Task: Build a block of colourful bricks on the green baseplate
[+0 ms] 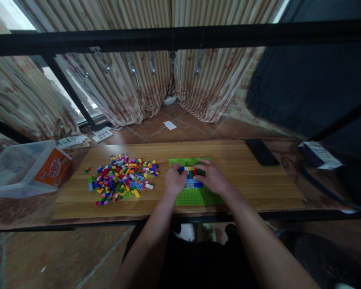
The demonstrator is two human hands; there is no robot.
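Observation:
A green studded baseplate (198, 197) lies on the wooden board in front of me. On its middle stands a block of coloured toy bricks (192, 180), with white, light blue, dark blue, red, yellow and green showing. My left hand (176, 180) is closed at the left side of these bricks, its thumb and fingers against a dark blue one. From the right, my right hand (214, 176) curves its fingers around the red and green bricks at that edge. My fingers hide part of the block and the baseplate's far side.
Left of the baseplate is a spread heap of loose toy bricks (120, 178). A clear plastic box (21, 170) with an orange label stands farther left. A black phone (262, 152) lies on the wooden board (252, 196) at the right, with a small carton (320, 155) beyond.

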